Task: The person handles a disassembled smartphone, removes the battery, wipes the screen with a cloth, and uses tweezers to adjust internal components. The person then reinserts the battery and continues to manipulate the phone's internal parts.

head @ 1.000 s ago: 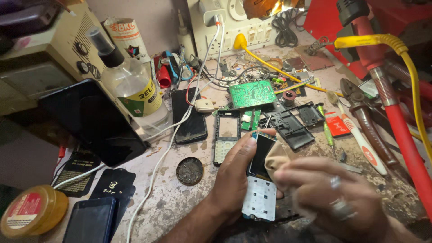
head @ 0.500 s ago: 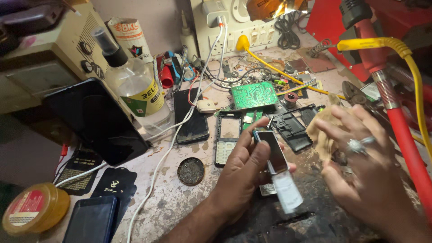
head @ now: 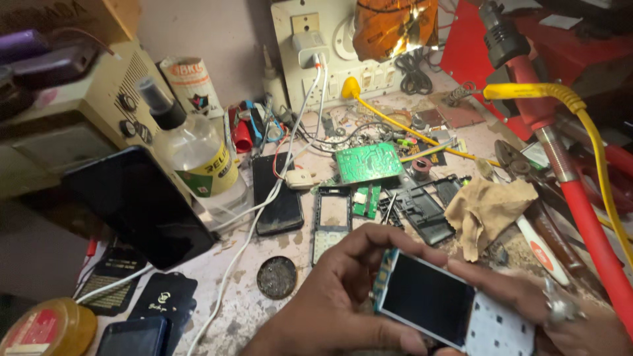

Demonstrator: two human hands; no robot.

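Step in hand: inspection of the phone board [head: 455, 306], held low over the tabletop [head: 237, 310]. Left hand [head: 336, 303] grip is clamped on its screen end; right hand [head: 560, 316] grip supports the keypad end, probably pinching it. Dark screen, white keypad, casing removed. Next move calls for a steady two-handed hold.

A phone board [head: 455, 308] sits nearest the viewer, held between the left hand [head: 330, 303] and the right hand [head: 560, 316]. Behind it on the counter [head: 231, 290] lie a phone frame [head: 331, 221] and, further back, a circuit board [head: 368, 163]. A cloth [head: 484, 211] lies to the right. A bottle [head: 198, 155] stands to the left, a phone [head: 278, 194] between bottle and frame.
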